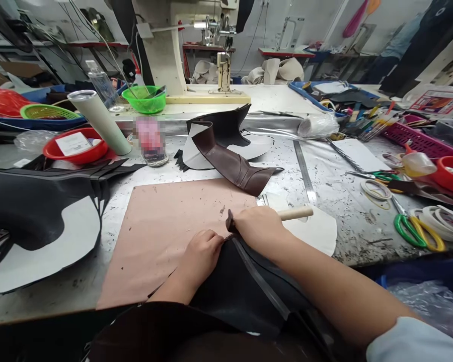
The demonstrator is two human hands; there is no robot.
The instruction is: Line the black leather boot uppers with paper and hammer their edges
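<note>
In my right hand (259, 226) is a hammer (296, 213), gripped close to its dark head, with the pale wooden handle pointing right. The head is just above the tip of a black leather piece (226, 281). My left hand (204, 251) pinches that tip, its fingers beside the hammer head. A grey strip (258, 279) runs along the leather, which drapes over the table's front edge toward me. Under both hands lies a pinkish-tan sheet (154, 226). Beyond it a brown leather piece (236, 168) rests across black and white cut parts.
Stacked black leather parts (33, 201) lie left. A sewing machine (166, 50) stands behind. A tumbler (100, 120) leans by a red bowl (75, 156). At right are a steel ruler (304, 171), scissors (407, 226), a notebook (357, 156) and tape rolls (440, 221).
</note>
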